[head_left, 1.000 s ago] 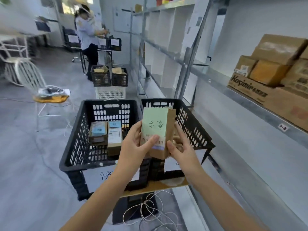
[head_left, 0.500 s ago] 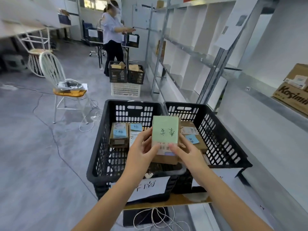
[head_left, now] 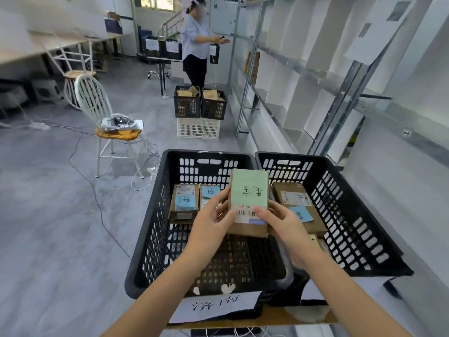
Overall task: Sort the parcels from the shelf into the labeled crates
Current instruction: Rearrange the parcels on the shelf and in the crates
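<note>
Room: grey floor [head_left: 48,215], metal shelf [head_left: 303,69] at 2 o'clock.
Parcel [head_left: 249,190]: brown, green note on top, mid-view, above where left crate [head_left: 155,215] (7 o'clock) meets right crate [head_left: 352,215] (4 o'clock).
Left grip [head_left: 211,222]: clasping the parcel's left edge.
Right grip [head_left: 284,222]: thumb on barcode label, pinching the parcel's right side.

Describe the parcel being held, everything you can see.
The parcel is a brown cardboard box, its face tilted toward the camera. A pale green handwritten note covers most of that face, a white barcode label below it. The left hand grips its left edge, the right hand its lower right, over where the left crate and right crate meet.
</note>
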`<state>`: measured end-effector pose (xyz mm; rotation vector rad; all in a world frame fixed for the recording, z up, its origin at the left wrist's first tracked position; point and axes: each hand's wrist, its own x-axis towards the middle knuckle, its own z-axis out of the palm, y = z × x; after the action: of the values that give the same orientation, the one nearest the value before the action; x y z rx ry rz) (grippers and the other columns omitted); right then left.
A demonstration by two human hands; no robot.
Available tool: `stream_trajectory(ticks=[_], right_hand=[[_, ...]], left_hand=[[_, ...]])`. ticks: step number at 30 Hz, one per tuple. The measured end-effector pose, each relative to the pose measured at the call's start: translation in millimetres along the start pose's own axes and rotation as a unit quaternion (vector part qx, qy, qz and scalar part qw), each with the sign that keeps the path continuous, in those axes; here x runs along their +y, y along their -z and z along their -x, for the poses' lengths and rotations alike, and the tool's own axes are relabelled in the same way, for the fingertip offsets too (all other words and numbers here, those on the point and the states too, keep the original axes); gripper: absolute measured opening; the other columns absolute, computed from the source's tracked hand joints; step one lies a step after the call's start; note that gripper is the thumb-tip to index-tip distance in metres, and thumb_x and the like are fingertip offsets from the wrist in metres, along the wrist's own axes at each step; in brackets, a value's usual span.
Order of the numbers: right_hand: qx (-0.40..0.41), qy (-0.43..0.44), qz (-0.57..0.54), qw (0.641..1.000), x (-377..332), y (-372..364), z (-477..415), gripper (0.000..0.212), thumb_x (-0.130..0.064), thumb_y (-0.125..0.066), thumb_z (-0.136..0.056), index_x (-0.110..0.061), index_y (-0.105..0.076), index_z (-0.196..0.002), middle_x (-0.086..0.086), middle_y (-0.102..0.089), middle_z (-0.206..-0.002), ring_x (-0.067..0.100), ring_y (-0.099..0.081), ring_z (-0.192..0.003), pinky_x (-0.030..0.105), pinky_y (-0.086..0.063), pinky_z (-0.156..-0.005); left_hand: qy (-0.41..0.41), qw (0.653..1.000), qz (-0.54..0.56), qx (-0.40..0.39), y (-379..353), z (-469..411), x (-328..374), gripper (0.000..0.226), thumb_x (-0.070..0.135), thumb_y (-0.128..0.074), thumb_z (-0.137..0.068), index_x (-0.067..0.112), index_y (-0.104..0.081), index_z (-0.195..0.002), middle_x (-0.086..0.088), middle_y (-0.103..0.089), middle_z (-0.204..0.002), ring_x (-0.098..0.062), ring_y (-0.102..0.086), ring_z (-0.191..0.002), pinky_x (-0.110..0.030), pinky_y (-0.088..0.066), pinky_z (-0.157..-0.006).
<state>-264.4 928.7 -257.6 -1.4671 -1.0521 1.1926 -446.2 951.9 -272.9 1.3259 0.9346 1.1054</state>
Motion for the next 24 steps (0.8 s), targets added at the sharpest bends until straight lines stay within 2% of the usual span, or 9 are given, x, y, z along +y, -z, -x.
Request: stream_trajectory(ticks=[2,5,9,12,13,15,19,22,24], right_hand=[[-0.001,0.001,-0.006,1.0,-3,11,-15,0.036,-0.037,-0.076,-0.078,-0.03,-0.064,-0.111,-0.009,-0.076,-0.103,0.01,-0.072,-0.099,0.031,-0.058,-0.087],[0.001,-0.001,-0.016,1.0,-9,36,-38,0.054,-0.046,-0.077,-0.068,-0.025,-0.065,-0.116,-0.005,-0.076,-0.109,0.015,-0.071,-0.104,0.038,-0.057,-0.094],[0.011,-0.012,-0.03,0.999,-11,80,-73,0.061,-0.044,-0.078,-0.073,-0.019,-0.062,-0.127,-0.002,-0.076,-0.111,0.017,-0.072,-0.103,0.044,-0.055,-0.097],[0.018,-0.013,-0.014,1.0,-10,113,-91,0.09,-0.06,-0.084,-0.06,-0.016,-0.058,-0.134,-0.003,-0.075,-0.113,0.017,-0.072,-0.104,0.045,-0.055,-0.097],[0.019,-0.015,-0.014,1.0,-8,126,-96,0.09,-0.06,-0.084,-0.058,-0.016,-0.059,-0.133,-0.002,-0.075,-0.113,0.018,-0.072,-0.104,0.045,-0.055,-0.097],[0.027,-0.03,-0.024,0.999,-2,153,-106,0.073,-0.053,-0.081,-0.063,-0.018,-0.064,-0.125,0.0,-0.075,-0.111,0.021,-0.072,-0.103,0.046,-0.055,-0.096],[0.046,-0.077,-0.046,0.995,17,204,-121,0.053,-0.04,-0.074,-0.077,-0.013,-0.065,-0.121,0.006,-0.076,-0.109,0.023,-0.073,-0.1,0.041,-0.058,-0.087],[0.036,-0.134,-0.05,0.989,35,238,-127,0.037,-0.026,-0.067,-0.09,-0.009,-0.06,-0.123,0.011,-0.074,-0.113,0.025,-0.071,-0.102,0.037,-0.057,-0.079],[0.027,-0.172,-0.038,0.984,47,260,-130,0.034,-0.018,-0.065,-0.093,-0.008,-0.056,-0.125,0.012,-0.073,-0.113,0.025,-0.07,-0.101,0.036,-0.057,-0.076]], left_hand=[[-0.005,1.0,-0.003,0.003,-11,-15,2,0.043,0.014,-0.059,-0.097,0.031,-0.053,-0.136,0.023,-0.065,-0.12,0.005,-0.059,-0.115,-0.017,-0.054,-0.084],[-0.003,1.0,-0.004,0.013,-32,-42,7,0.039,0.012,-0.057,-0.098,0.027,-0.054,-0.135,0.024,-0.062,-0.117,0.015,-0.059,-0.106,-0.01,-0.052,-0.077],[-0.007,0.999,-0.033,0.009,-65,-81,9,0.038,0.012,-0.055,-0.099,0.022,-0.055,-0.136,0.015,-0.063,-0.124,0.01,-0.058,-0.112,-0.01,-0.051,-0.079],[-0.015,0.998,-0.069,0.0,-89,-109,4,0.036,0.013,-0.053,-0.1,0.021,-0.057,-0.135,0.015,-0.063,-0.122,0.008,-0.058,-0.113,-0.009,-0.05,-0.084],[-0.013,0.997,-0.078,-0.004,-97,-117,0,0.036,0.014,-0.053,-0.1,0.021,-0.057,-0.135,0.016,-0.063,-0.121,0.01,-0.057,-0.112,-0.008,-0.049,-0.085],[-0.005,0.995,-0.098,-0.014,-114,-130,-11,0.036,0.015,-0.053,-0.101,0.023,-0.057,-0.135,0.018,-0.063,-0.12,0.013,-0.056,-0.111,-0.007,-0.048,-0.088],[0.023,0.991,-0.123,-0.039,-146,-147,-35,0.034,0.018,-0.053,-0.101,0.028,-0.059,-0.132,0.012,-0.063,-0.127,0.003,-0.055,-0.118,-0.025,-0.045,-0.106],[0.043,0.989,-0.13,-0.053,-169,-156,-48,0.034,0.017,-0.051,-0.101,0.027,-0.058,-0.133,0.01,-0.061,-0.131,-0.002,-0.054,-0.123,-0.029,-0.044,-0.107],[0.057,0.987,-0.138,-0.062,-181,-161,-55,0.035,0.017,-0.05,-0.102,0.026,-0.057,-0.135,0.008,-0.06,-0.133,-0.005,-0.053,-0.126,-0.03,-0.044,-0.107]])
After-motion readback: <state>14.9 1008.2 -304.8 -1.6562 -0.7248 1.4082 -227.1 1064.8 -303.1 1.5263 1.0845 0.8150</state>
